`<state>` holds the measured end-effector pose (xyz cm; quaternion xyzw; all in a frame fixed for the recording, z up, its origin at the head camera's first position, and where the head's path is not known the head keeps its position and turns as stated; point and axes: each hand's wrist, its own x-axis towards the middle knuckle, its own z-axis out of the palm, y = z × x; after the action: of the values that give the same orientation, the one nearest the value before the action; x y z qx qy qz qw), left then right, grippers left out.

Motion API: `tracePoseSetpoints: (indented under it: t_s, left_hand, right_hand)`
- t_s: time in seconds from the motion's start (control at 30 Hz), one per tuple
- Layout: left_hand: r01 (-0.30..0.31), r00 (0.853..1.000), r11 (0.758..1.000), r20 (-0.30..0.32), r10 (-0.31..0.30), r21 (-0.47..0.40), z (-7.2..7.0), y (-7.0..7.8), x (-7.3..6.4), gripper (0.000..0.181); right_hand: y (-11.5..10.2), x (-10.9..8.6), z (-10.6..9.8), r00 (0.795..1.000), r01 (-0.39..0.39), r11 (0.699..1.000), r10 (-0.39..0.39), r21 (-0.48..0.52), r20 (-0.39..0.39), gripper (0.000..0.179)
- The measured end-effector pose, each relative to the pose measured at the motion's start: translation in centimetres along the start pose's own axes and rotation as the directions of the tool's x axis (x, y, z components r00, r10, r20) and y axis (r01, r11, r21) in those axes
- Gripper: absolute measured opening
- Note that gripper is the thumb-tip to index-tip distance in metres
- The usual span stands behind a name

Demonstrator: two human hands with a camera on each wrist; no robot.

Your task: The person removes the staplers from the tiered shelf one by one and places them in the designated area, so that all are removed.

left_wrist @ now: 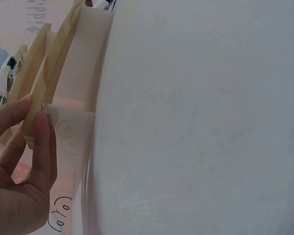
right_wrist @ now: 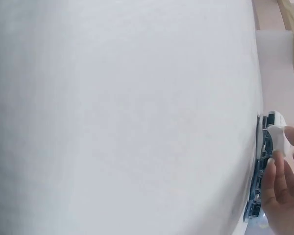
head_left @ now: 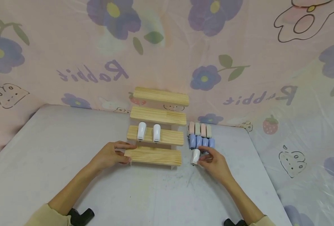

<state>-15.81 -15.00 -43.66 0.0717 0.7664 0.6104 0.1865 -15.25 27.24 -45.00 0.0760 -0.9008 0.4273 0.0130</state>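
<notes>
A four-step wooden display rack (head_left: 152, 156) stands at the middle of the table. My left hand (head_left: 108, 155) pinches the left end of its lowest board, thumb and fingers on opposite faces in the left wrist view. Two white mini staplers (head_left: 156, 132) sit side by side on the second board from the bottom. To the right of the rack, my right hand (head_left: 216, 163) holds another white mini stapler (head_left: 195, 157) between thumb and fingers, low over the table. The right wrist view shows this grip around the white body (right_wrist: 279, 139), with the fingers partly covering it.
Behind the right hand, blue mini staplers (head_left: 193, 141) form a row, with pink and pale green ones (head_left: 197, 128) in a row farther back. A printed curtain (head_left: 167, 56) hangs behind the white table (head_left: 155, 194). The rack's supports (left_wrist: 71, 129) are translucent.
</notes>
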Motion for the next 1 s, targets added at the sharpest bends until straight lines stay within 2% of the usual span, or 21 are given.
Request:
tracePoseSetpoints:
  t_s: [0.27,0.53,0.7,0.83,1.0]
  left_hand:
    - [0.015,1.000,1.000,-0.012,-0.015,0.001,0.0,0.0,-0.1,0.050]
    - [0.013,1.000,1.000,-0.022,-0.013,0.009,-0.1,-0.1,-0.2,0.050]
    - [0.014,1.000,0.999,-0.027,-0.013,0.028,-0.1,-0.1,-0.3,0.049]
    - [0.002,0.999,0.997,-0.037,0.001,0.078,-0.1,0.1,-0.3,0.048]
    - [0.000,0.999,0.992,-0.040,0.005,0.126,0.0,0.3,-0.3,0.048]
  right_hand:
    - [-0.7,0.5,-0.2,0.987,0.147,0.989,-0.146,0.014,-0.069,0.044]
    - [-1.9,1.2,0.7,0.962,0.267,0.943,-0.249,0.196,-0.112,0.042]
    - [-4.2,1.3,1.0,0.946,0.324,0.922,-0.309,0.211,-0.102,0.041]
    - [-6.2,1.2,0.9,0.933,0.359,0.910,-0.348,0.209,-0.086,0.040]
    - [-7.4,1.7,1.2,0.916,0.401,0.882,-0.394,0.250,-0.078,0.041]
